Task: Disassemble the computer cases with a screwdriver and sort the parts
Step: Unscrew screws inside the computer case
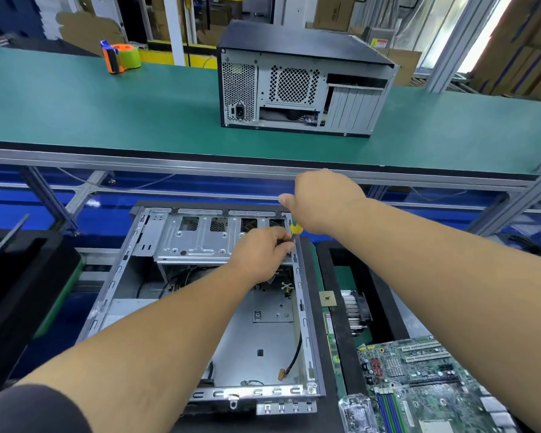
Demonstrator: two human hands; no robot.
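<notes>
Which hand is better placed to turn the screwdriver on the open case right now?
Right, probably. The right hand grips the screwdriver handle from above, while the left hand pinches its shaft at the open case rim, only guiding it.

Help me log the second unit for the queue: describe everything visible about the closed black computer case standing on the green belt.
The closed computer case is a black tower standing upright on the far green belt, its rear panel facing the camera. That panel looks like bare grey metal, with a perforated power supply grille and socket at the left, a round-patterned fan vent in the middle and a row of slot covers at the right. An opening below the fan vent shows some connectors. The top looks matte black. Nothing touches it but the belt.
</notes>
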